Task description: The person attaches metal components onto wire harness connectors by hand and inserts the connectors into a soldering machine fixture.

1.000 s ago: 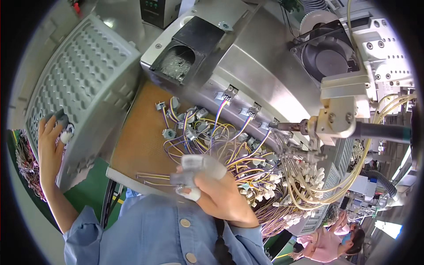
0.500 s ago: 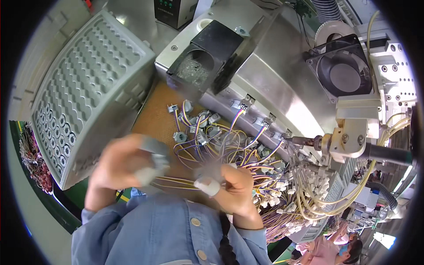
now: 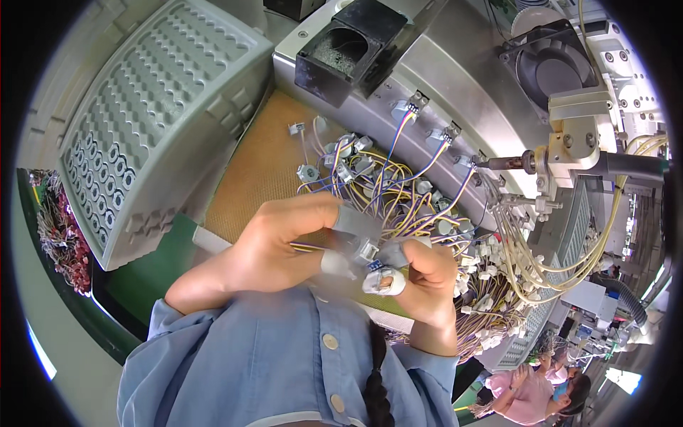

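Both hands meet at the front edge of the work mat, with white and grey wraps on the fingertips. My left hand (image 3: pixel 288 238) is closed with thumb and forefinger on a small white connector (image 3: pixel 368 250), slightly blurred. Yellow and dark wires (image 3: pixel 306 247) show under that hand. Between its wrapped thumb and finger, my right hand (image 3: pixel 427 281) pinches a small blue circuit board (image 3: pixel 375 265) right beside the connector. Just beyond the hands lies a tangle of small round metal motors (image 3: pixel 345 171) with coloured wires.
A grey dimpled tray (image 3: pixel 171 107) with metal rings stands at left. Along the metal machine (image 3: pixel 455 71), several wired motors sit in holders below a soldering tip (image 3: pixel 505 163). A black fan (image 3: pixel 551 67) and wire bundles with white plugs (image 3: pixel 491 313) are at right. A co-worker (image 3: pixel 530 391) sits lower right.
My left hand has moved right and up to meet my right hand, which has also shifted right. The connector and blue board are now visible between them. The view has shifted slightly.
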Tool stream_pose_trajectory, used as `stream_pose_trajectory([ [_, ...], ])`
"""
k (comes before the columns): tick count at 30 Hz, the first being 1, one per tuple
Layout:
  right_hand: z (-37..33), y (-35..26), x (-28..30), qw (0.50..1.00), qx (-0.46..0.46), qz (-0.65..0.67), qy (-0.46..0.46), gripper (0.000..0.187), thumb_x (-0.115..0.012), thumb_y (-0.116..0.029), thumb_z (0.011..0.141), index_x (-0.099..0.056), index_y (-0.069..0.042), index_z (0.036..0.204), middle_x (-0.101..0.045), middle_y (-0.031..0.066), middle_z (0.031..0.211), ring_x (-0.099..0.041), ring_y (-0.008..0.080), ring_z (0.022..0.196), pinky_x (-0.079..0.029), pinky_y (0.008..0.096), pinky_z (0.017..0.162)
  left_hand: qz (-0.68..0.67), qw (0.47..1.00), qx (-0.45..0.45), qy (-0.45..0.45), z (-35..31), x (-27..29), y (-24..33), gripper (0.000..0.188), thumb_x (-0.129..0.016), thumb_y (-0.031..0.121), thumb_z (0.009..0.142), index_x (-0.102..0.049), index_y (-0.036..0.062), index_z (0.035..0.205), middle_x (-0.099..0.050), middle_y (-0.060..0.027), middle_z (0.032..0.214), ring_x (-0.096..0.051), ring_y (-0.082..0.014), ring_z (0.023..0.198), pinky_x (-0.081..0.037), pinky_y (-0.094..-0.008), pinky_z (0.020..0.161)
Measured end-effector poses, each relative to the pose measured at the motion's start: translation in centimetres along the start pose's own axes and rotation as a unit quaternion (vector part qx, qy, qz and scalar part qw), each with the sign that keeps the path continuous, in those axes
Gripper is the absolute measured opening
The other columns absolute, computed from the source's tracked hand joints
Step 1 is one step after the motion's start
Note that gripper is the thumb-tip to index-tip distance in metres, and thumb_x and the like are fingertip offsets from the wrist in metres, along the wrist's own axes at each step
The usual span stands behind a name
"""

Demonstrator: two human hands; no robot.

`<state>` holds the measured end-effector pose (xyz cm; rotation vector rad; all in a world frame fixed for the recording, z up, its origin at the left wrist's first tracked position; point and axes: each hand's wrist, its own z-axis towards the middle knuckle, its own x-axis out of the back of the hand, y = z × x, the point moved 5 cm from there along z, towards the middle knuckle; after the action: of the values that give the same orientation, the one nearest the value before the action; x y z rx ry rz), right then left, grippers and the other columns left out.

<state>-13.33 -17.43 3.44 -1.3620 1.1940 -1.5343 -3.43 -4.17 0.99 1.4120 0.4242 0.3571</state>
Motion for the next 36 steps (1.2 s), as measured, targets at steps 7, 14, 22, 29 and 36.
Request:
stream_pose_trajectory([
  [7, -0.6, 0.1, 0.3, 0.999, -0.042, -0.007, -0.02, 0.019, -0.071, -0.011, 0.071, -0.059, 0.003, 0.074, -0.057, 0.0034, 0.061, -0.049, 0.0065, 0.052, -0.036, 0.0221, 0.047, 0.189, 0.972, -0.137, 0.002, 0.0, 0.5, 1.6, 0.028, -0.055, -0.013, 0.058, -0.058, -0.0011, 0.083, -0.053, -0.0119, 0.088, -0.055, -0.026, 0.074, -0.045, -0.0318, 0.062],
  [14, -1.3, 0.8, 0.2, 0.961, -0.188, 0.192, -0.074, 0.011, -0.068, -0.003, 0.075, -0.059, 0.0, 0.069, -0.055, 0.0014, 0.056, -0.046, 0.004, 0.048, -0.035, 0.0203, 0.041, 0.231, 0.926, -0.299, 0.008, 0.4, -1.3, 2.9, 0.023, -0.057, -0.007, 0.053, -0.055, -0.0005, 0.075, -0.052, -0.0117, 0.084, -0.055, -0.0256, 0.066, -0.045, -0.0333, 0.054],
  [22, -1.9, 2.7, 0.0, 0.97, -0.154, 0.179, -0.062, 0.021, -0.07, -0.007, 0.073, -0.062, 0.004, 0.089, -0.065, 0.0082, 0.073, -0.059, 0.0099, 0.058, -0.047, 0.0221, 0.05, 0.202, 0.928, -0.258, -0.176, 2.8, -1.5, 2.7, 0.022, -0.06, 0.002, 0.058, -0.054, 0.0036, 0.079, -0.045, -0.0076, 0.074, -0.051, -0.0268, 0.069, -0.042, -0.0392, 0.057],
  [29, -6.0, 3.6, 0.2, 0.961, -0.103, 0.255, 0.033, 0.035, -0.072, -0.016, 0.069, -0.058, 0.009, 0.089, -0.061, 0.0097, 0.062, -0.058, 0.0134, 0.046, -0.046, 0.0222, 0.041, 0.3, 0.952, -0.043, -0.046, -1.3, 4.7, -1.7, 0.032, -0.066, 0.008, 0.067, -0.056, 0.0039, 0.097, -0.051, -0.0111, 0.084, -0.053, -0.0296, 0.074, -0.044, -0.0372, 0.062],
  [36, -10.3, 7.2, 6.4, 0.924, -0.02, 0.315, 0.215, 0.051, -0.065, -0.033, 0.077, -0.051, 0.014, 0.091, -0.059, 0.0175, 0.06, -0.052, 0.015, 0.036, -0.04, 0.023, 0.029, 0.537, 0.831, -0.124, -0.078, -6.2, 6.1, -4.1, 0.031, -0.055, -0.001, 0.054, -0.058, 0.0016, 0.085, -0.054, -0.0146, 0.089, -0.052, -0.0341, 0.074, -0.047, -0.0385, 0.067],
])
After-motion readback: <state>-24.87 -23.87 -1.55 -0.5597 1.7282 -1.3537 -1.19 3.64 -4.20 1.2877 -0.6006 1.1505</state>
